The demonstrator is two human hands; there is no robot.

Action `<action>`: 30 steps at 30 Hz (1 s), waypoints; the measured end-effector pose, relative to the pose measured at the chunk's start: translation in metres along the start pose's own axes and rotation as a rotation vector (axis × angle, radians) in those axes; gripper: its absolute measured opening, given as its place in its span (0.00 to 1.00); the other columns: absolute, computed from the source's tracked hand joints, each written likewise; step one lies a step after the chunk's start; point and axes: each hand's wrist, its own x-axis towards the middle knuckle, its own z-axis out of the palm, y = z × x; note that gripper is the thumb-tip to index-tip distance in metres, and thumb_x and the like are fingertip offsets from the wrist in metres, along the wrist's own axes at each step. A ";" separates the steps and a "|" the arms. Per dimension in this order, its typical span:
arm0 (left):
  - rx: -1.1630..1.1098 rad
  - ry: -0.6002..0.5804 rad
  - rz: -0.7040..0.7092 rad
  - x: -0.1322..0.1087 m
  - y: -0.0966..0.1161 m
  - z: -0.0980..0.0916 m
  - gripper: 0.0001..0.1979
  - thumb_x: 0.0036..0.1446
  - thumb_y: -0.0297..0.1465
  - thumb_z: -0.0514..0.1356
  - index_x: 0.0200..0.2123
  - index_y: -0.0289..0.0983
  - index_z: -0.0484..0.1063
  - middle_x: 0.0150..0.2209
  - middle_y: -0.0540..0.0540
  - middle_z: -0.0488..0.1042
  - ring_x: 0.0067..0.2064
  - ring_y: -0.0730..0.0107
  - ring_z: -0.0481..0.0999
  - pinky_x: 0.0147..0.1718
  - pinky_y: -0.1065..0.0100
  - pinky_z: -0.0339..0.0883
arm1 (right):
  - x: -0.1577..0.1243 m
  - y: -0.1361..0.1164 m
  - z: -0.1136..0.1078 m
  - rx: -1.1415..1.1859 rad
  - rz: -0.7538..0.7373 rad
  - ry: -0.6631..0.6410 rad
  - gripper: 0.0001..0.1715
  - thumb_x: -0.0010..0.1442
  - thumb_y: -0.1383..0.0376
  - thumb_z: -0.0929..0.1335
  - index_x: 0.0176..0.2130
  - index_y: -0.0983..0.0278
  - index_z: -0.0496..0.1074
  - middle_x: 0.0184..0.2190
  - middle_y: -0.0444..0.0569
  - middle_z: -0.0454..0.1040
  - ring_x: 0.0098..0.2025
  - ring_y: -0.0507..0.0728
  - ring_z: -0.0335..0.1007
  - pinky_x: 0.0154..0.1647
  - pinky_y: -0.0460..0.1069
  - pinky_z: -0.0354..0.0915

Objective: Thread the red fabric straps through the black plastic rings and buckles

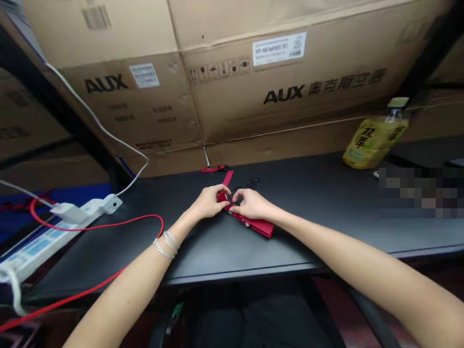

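Observation:
Both hands meet over a red strap (260,227) at the middle of the dark table. My left hand (210,201) pinches the strap's left part between thumb and fingers; a narrow end of it sticks up behind. My right hand (253,205) is closed on the folded, wider part, its thumb and forefinger near a small dark piece between the hands. The fingers partly hide that piece, so its kind is unclear. Just beyond the right hand lie some thin black loops (253,182). A smaller red and black strap piece (215,168) rests at the table's back.
Large cardboard boxes (232,111) stand along the back of the black table (308,193). On the right is a yellow-labelled drink bottle (375,137). A white power strip (47,241) with plugs lies left, along with a red cable (108,224) that runs near the left forearm.

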 end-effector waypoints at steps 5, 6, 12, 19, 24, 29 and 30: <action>0.026 0.006 -0.001 0.000 0.001 -0.001 0.13 0.47 0.30 0.64 0.39 0.36 0.74 0.32 0.49 0.77 0.33 0.68 0.74 0.35 0.68 0.67 | -0.001 -0.001 -0.002 -0.178 -0.055 0.068 0.13 0.54 0.59 0.70 0.38 0.65 0.71 0.22 0.47 0.75 0.22 0.54 0.72 0.24 0.45 0.60; 0.030 0.007 0.003 0.000 0.000 -0.001 0.13 0.47 0.30 0.64 0.39 0.36 0.74 0.32 0.49 0.76 0.33 0.68 0.74 0.35 0.68 0.67 | -0.001 -0.001 -0.002 -0.225 -0.080 0.102 0.13 0.53 0.58 0.71 0.36 0.65 0.72 0.24 0.48 0.76 0.25 0.54 0.72 0.25 0.45 0.60; -0.003 0.068 0.072 0.001 -0.003 0.002 0.16 0.47 0.27 0.63 0.43 0.36 0.72 0.34 0.48 0.74 0.33 0.70 0.73 0.35 0.68 0.68 | -0.001 -0.001 -0.004 -0.313 -0.090 0.146 0.12 0.51 0.57 0.72 0.33 0.64 0.74 0.28 0.47 0.76 0.28 0.52 0.70 0.26 0.45 0.57; 0.002 0.169 0.095 -0.001 0.003 -0.004 0.16 0.48 0.27 0.62 0.43 0.36 0.72 0.35 0.49 0.71 0.27 0.76 0.66 0.31 0.70 0.66 | 0.000 -0.001 -0.005 -0.325 -0.098 0.137 0.12 0.51 0.57 0.72 0.32 0.63 0.74 0.28 0.46 0.76 0.28 0.52 0.69 0.27 0.45 0.57; 0.011 0.035 0.130 -0.003 0.007 -0.003 0.13 0.47 0.28 0.65 0.39 0.37 0.73 0.36 0.47 0.71 0.32 0.72 0.70 0.35 0.68 0.66 | -0.001 0.000 -0.007 -0.324 -0.104 0.131 0.12 0.51 0.56 0.72 0.32 0.63 0.75 0.27 0.46 0.76 0.27 0.52 0.69 0.28 0.45 0.57; 0.009 -0.003 0.129 -0.002 0.007 -0.003 0.11 0.48 0.27 0.64 0.38 0.36 0.74 0.36 0.47 0.73 0.38 0.68 0.73 0.39 0.66 0.67 | -0.001 -0.001 -0.008 -0.348 -0.136 0.128 0.12 0.53 0.57 0.71 0.33 0.63 0.75 0.28 0.46 0.76 0.28 0.52 0.69 0.28 0.45 0.57; 0.009 -0.003 0.123 -0.002 0.006 -0.003 0.11 0.48 0.28 0.64 0.38 0.36 0.74 0.36 0.47 0.73 0.38 0.68 0.73 0.39 0.66 0.67 | -0.002 -0.001 -0.008 -0.362 -0.151 0.122 0.12 0.53 0.56 0.71 0.33 0.63 0.75 0.28 0.47 0.76 0.28 0.52 0.69 0.28 0.45 0.56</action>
